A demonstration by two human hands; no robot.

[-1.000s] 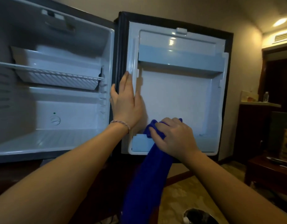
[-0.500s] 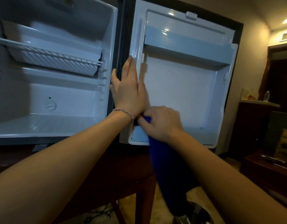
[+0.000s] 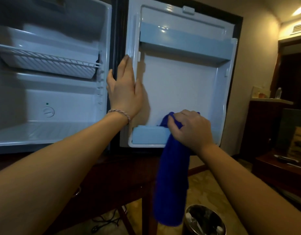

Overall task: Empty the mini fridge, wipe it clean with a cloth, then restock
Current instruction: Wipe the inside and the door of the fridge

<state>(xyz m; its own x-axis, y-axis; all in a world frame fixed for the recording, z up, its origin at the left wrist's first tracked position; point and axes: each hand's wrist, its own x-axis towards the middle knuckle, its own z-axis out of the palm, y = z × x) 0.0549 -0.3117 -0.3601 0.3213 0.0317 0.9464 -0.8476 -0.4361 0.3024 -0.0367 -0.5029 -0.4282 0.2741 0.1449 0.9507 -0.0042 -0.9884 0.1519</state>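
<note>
Your right hand (image 3: 191, 128) fingers bunch the cloth (image 3: 171, 175) at the door's (image 3: 180, 85) 6 o'clock shelf, left hand (image 3: 125, 89) flat, fingers together; the hanging tail may snag and slip.

Blue cloth (image 3: 171, 180) in right hand (image 3: 191, 130)

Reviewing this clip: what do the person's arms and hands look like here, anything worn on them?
Both forearms are bare, with no sleeves in view and no gloves. The left hand has a thin, pale braided bracelet around the wrist. The right hand and its wrist show no jewellery or watch. No rings are visible on either hand.
</note>
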